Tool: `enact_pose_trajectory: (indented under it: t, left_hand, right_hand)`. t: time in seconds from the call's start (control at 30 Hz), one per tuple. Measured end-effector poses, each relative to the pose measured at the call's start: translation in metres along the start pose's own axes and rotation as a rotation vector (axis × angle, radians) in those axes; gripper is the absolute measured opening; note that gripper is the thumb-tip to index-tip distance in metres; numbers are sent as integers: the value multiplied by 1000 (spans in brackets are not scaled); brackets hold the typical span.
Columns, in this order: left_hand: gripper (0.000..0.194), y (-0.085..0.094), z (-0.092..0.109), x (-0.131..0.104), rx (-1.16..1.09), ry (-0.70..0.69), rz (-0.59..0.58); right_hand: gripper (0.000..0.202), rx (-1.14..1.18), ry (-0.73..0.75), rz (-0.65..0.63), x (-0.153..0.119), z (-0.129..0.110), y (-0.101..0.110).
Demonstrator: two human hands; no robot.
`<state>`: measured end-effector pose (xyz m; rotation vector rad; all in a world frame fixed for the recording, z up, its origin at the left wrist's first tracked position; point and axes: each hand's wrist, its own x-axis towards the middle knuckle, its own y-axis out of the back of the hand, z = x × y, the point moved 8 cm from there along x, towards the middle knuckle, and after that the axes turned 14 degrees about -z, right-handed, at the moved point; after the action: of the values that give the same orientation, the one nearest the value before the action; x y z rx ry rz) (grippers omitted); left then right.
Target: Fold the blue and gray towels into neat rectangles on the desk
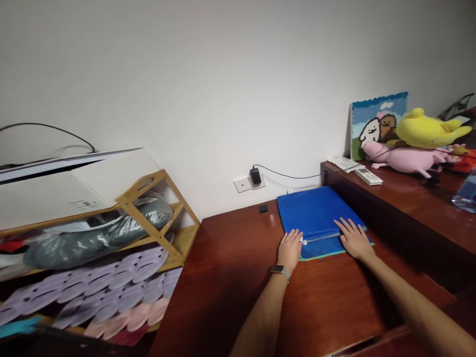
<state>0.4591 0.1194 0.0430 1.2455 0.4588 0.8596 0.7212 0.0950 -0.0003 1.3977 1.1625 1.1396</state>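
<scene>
A folded blue cloth (314, 210) lies flat on the reddish-brown wooden desk (238, 277) near the wall. Green stitching runs along its front layer's edge, and a small white tag sticks out near the left front corner. My left hand (290, 250), with a watch on the wrist, rests at that corner, its fingers stretched out beside the tag. On the right side of the cloth my right hand (355, 240) lies flat with fingers spread. Neither hand grips the cloth.
A raised desk section (412, 191) at right holds a white remote (368, 176), pink and yellow plush toys (427, 130) and a dog picture (375, 119). A black charger (255, 175) is plugged into the wall, its cable running right. Left stands a wooden rack (184, 243) with lilac shoes (111, 282).
</scene>
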Motion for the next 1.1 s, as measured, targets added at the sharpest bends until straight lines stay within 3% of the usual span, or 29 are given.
enact_pose_trajectory:
  t: [0.23,0.47,0.7,0.9,1.0,1.1]
  left_hand:
    - [36,-2,12,-39,48,3,77]
    - [41,3,20,-108,105,-18,97]
    - [55,16,9,-203,224,35,112]
    - [60,32,-1,-302,398,-107,137]
    - [88,35,2,-320,429,-194,94]
    - [101,34,7,-320,427,-154,87]
  right_hand:
    - [60,17,41,7,-28,-7,5]
    - [55,85,133,95,-91,-35,0]
    - [56,137,175,127,-155,-107,3]
    - [73,151,277,134,-223,-170,9]
    - [82,156,378,62,-244,-171,22]
    - [92,153,511,-45,-251,-154,29]
